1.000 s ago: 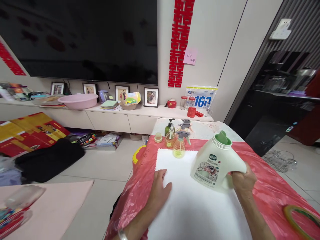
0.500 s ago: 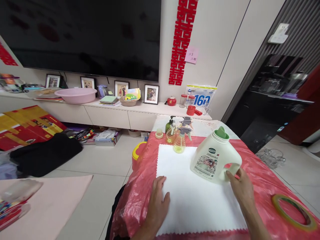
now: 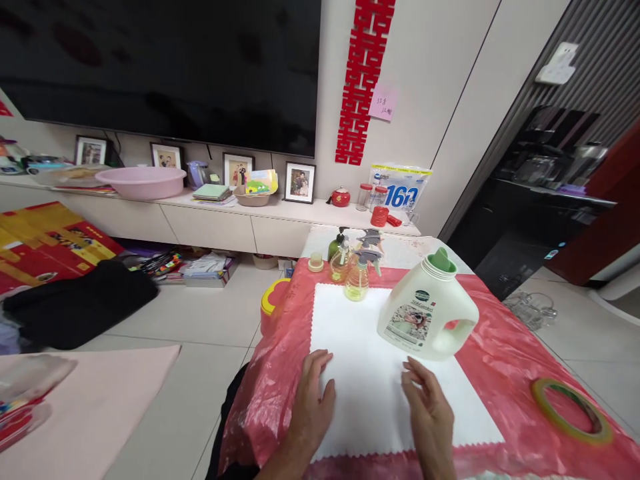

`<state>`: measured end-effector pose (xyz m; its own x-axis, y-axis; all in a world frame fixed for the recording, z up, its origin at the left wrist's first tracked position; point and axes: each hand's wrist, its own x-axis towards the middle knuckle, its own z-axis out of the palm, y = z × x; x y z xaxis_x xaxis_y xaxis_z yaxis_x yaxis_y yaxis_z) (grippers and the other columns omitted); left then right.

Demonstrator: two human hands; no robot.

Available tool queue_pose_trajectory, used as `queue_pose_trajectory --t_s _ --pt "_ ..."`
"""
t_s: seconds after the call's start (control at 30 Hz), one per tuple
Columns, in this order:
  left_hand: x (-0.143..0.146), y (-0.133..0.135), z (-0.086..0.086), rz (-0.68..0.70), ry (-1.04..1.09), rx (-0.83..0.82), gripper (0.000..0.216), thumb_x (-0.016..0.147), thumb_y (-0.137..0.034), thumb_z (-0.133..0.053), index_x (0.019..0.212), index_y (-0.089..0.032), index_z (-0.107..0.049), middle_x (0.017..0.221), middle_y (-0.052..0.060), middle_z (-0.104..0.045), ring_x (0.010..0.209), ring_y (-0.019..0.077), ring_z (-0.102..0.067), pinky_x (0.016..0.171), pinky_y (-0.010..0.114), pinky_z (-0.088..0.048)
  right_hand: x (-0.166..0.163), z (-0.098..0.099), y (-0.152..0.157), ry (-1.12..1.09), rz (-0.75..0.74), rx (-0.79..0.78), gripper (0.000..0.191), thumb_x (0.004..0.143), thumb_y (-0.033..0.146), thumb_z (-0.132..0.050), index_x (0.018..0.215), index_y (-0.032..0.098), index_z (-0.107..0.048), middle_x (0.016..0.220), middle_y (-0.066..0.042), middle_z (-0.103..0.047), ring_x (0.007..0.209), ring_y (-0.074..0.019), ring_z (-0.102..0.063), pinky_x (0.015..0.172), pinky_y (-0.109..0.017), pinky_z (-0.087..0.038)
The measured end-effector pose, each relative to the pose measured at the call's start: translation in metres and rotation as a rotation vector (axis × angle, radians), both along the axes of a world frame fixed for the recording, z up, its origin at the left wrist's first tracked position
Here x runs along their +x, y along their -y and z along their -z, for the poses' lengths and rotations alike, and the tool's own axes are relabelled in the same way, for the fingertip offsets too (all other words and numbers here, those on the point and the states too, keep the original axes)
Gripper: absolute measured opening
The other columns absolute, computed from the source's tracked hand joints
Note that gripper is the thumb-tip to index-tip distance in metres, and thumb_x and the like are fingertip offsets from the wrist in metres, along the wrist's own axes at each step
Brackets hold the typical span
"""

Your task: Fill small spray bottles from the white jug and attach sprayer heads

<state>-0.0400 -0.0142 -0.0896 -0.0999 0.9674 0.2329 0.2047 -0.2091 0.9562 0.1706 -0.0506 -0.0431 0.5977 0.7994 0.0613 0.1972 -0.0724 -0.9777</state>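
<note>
A pale green detergent jug point(image 3: 431, 310) with a green pour spout stands uncapped on a white zigzag-edged cloth point(image 3: 367, 400). My left hand point(image 3: 314, 393) is at the cloth's left edge, fingers spread and holding nothing. In front of the jug, apart from its handle, my right hand point(image 3: 429, 410) hovers over the cloth with loosely bent fingers and nothing in them. Beyond the cloth's far edge sits a clear spray bottle point(image 3: 357, 283) with a little yellow liquid, next to a second yellowish bottle point(image 3: 339, 267) and a dark green pump bottle point(image 3: 335, 248). A translucent cap point(image 3: 316, 263) rests left of them.
Red plastic film point(image 3: 270, 393) covers the table. A roll of tape point(image 3: 573, 410) lies on the right. Behind, a low cabinet point(image 3: 210, 223) carries a pink basin point(image 3: 143, 183), picture frames and a red jar point(image 3: 341, 197). A yellow-rimmed stool point(image 3: 273, 298) stands at the left.
My right hand has let go of the jug's handle and moved left, over the cloth. The jug stays standing in place. My left hand has hardly moved; the view has shifted slightly.
</note>
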Motion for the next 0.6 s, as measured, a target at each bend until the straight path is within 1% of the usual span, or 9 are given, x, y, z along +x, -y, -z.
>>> queue_pose_trajectory --t_s 0.07,0.1,0.17,0.23,0.3,0.4,0.47,0.53,0.6 --pt "-0.002 0.004 -0.003 0.020 0.036 -0.017 0.042 0.078 -0.017 -0.056 0.118 -0.023 -0.069 0.127 0.011 -0.064 0.125 0.0274 -0.061 0.111 0.053 -0.050 -0.023 0.005 0.002 0.031 -0.135 0.026 0.062 0.081 0.068 -0.069 0.115 0.016 -0.070 0.112 -0.012 -0.070 0.091 -0.0222 -0.068 0.076 -0.030 -0.058" --pt "-0.003 0.006 -0.005 0.032 0.055 -0.030 0.041 0.078 -0.019 -0.056 0.117 -0.023 -0.069 0.126 0.011 -0.065 0.124 0.0266 -0.062 0.110 0.051 -0.051 -0.035 0.006 0.004 0.056 -0.206 0.045 0.056 0.085 0.065 -0.066 0.112 0.017 -0.072 0.110 -0.011 -0.071 0.089 -0.0207 -0.069 0.075 -0.028 -0.058" --pt "-0.007 0.010 -0.011 0.057 0.094 -0.068 0.038 0.080 -0.023 -0.057 0.116 -0.023 -0.069 0.125 0.010 -0.066 0.120 0.0252 -0.065 0.108 0.048 -0.053 -0.056 0.007 0.007 0.104 -0.335 0.092 0.044 0.093 0.059 -0.062 0.108 0.019 -0.074 0.107 -0.010 -0.071 0.090 -0.0191 -0.069 0.076 -0.025 -0.058" --pt "-0.012 0.012 -0.022 0.070 0.128 -0.108 0.036 0.081 -0.028 -0.059 0.115 -0.023 -0.070 0.123 0.010 -0.067 0.114 0.0243 -0.068 0.104 0.045 -0.055 -0.070 0.005 0.008 0.115 -0.456 0.115 0.040 0.097 0.055 -0.060 0.105 0.019 -0.074 0.104 -0.010 -0.071 0.090 -0.0183 -0.069 0.077 -0.023 -0.058" --pt "-0.017 0.012 -0.038 0.063 0.151 -0.143 0.034 0.081 -0.034 -0.063 0.113 -0.022 -0.070 0.117 0.010 -0.069 0.108 0.0240 -0.070 0.097 0.042 -0.058 -0.077 -0.002 0.009 0.060 -0.511 0.100 0.041 0.097 0.056 -0.060 0.103 0.018 -0.074 0.099 -0.010 -0.071 0.085 -0.0180 -0.069 0.074 -0.024 -0.058" --pt "-0.022 0.013 -0.067 0.051 0.179 -0.214 0.036 0.083 -0.042 -0.066 0.111 -0.020 -0.069 0.106 0.010 -0.073 0.096 0.0231 -0.071 0.083 0.036 -0.058 -0.072 -0.024 0.009 -0.073 -0.479 0.064 0.049 0.093 0.063 -0.064 0.097 0.015 -0.073 0.085 -0.009 -0.069 0.070 -0.0167 -0.065 0.065 -0.025 -0.055" --pt "-0.023 0.015 -0.086 0.054 0.184 -0.209 0.035 0.083 -0.046 -0.069 0.105 -0.019 -0.070 0.099 0.008 -0.074 0.088 0.0212 -0.069 0.080 0.034 -0.056 -0.063 -0.044 0.011 -0.108 -0.483 0.063 0.050 0.092 0.064 -0.065 0.088 0.015 -0.071 0.076 -0.007 -0.065 0.065 -0.0153 -0.060 0.063 -0.025 -0.052" --pt "-0.022 0.019 -0.101 0.101 0.167 -0.196 0.032 0.083 -0.050 -0.071 0.095 -0.020 -0.072 0.084 0.004 -0.072 0.079 0.0190 -0.065 0.072 0.030 -0.053 -0.054 -0.065 0.015 -0.123 -0.505 0.091 0.049 0.093 0.062 -0.065 0.076 0.016 -0.065 0.068 -0.004 -0.060 0.063 -0.0141 -0.056 0.060 -0.024 -0.048" --pt "-0.021 0.024 -0.113 0.158 0.151 -0.167 0.038 0.084 -0.057 -0.070 0.077 -0.019 -0.070 0.068 0.001 -0.065 0.066 0.0158 -0.057 0.063 0.027 -0.046 -0.048 -0.082 0.021 -0.151 -0.545 0.186 0.049 0.097 0.056 -0.063 0.069 0.016 -0.059 0.062 -0.003 -0.053 0.060 -0.0123 -0.051 0.057 -0.023 -0.043"
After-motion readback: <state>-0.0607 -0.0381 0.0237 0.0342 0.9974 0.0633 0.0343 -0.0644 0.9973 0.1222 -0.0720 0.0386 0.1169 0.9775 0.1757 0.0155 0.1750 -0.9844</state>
